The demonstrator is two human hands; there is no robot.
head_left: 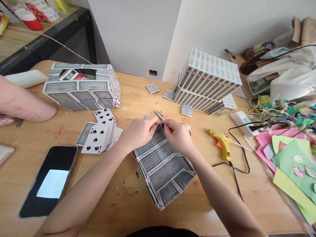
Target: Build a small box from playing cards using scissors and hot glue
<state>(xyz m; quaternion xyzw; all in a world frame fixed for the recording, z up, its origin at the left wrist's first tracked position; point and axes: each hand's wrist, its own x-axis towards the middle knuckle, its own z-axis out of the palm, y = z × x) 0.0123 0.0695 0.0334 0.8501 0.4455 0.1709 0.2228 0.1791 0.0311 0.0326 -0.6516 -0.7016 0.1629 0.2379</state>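
Observation:
An open box (pixel 158 161) made of grey-backed playing cards lies in front of me, its hollow inside facing up. My left hand (pixel 142 131) pinches at the far end of the box. Close beside it, my right hand (pixel 179 135) grips the same end, fingertips almost meeting the left ones. A small dark bit shows between the fingertips, too small to make out. Just beyond the hands lie scissors (pixel 161 115), blades pointing away and handles mostly hidden by my right hand.
Left: a finished-looking card box (pixel 81 87), loose playing cards (pixel 97 138), a phone (pixel 49 182) and another person's arm (pixel 27 100). Right: stacked card packs (pixel 209 77), a yellow glue gun (pixel 222 143) with its cable, a power strip (pixel 243 122) and coloured paper (pixel 293 161).

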